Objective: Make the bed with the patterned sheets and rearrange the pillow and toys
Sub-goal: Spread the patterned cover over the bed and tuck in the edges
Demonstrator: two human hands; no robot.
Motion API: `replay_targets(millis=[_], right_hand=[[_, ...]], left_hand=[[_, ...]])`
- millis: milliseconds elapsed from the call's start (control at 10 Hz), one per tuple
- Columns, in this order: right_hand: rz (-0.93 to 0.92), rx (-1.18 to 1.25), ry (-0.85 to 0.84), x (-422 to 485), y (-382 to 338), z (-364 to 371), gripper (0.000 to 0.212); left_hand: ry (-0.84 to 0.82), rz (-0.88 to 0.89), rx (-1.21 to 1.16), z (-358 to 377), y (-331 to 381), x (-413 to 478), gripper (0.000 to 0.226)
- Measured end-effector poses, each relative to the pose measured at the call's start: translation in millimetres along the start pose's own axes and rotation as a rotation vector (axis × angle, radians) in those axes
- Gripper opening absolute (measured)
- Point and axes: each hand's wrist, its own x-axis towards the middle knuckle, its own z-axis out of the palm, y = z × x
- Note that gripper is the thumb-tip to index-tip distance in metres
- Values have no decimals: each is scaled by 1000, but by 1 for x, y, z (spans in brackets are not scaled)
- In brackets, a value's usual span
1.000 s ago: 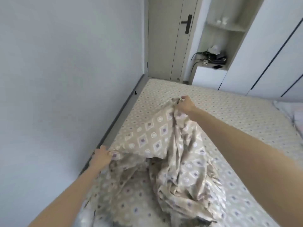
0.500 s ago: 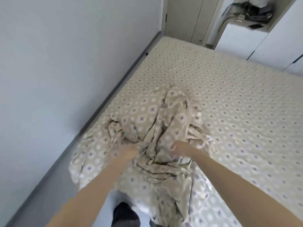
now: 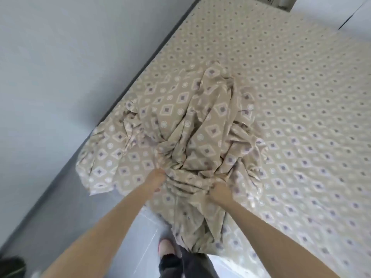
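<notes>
Grey wall (image 3: 60,77) on your left, bed (image 3: 301,97) stretching away on the right in its diamond print. The crumpled patterned sheet (image 3: 200,127) sits heaped on the near corner, spilling over the edge toward your legs. Your left hand (image 3: 157,177) is clenched into its folds, and your right hand (image 3: 219,190) is fisted around a bunch of it close by.

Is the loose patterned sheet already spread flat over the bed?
No, the loose patterned sheet lies crumpled in a heap on the bed, with the left hand and right hand gripping its folds.
</notes>
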Motion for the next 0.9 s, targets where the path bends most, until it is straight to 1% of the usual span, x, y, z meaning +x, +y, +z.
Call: replay_targets(millis=[100, 200, 300, 400, 500, 600, 700, 800, 900], right_hand=[[102, 402, 83, -9, -7, -20, 26], [163, 708, 114, -27, -18, -43, 30], [51, 867, 75, -60, -21, -61, 37], [-69, 777, -138, -113, -15, -79, 45], [-111, 577, -256, -168, -4, -93, 47], [-22, 133, -155, -211, 13, -101, 24], [90, -103, -54, -250, 32, -105, 22], [97, 28, -39, -288, 61, -117, 26], [25, 88, 14, -331, 99, -128, 38]], left_hand=[[-6, 43, 5, 1, -4, -9, 33], [2, 81, -5, -2, -10, -26, 35], [6, 172, -19, -6, -18, -54, 37], [5, 284, 27, -11, -35, -90, 43], [-40, 394, 97, -13, -51, -128, 50], [-63, 489, 187, -6, -61, -163, 59], [-107, 566, 276, 15, -70, -195, 62], [-79, 565, 368, 41, -77, -217, 82], [-52, 631, 438, 74, -80, -240, 94]])
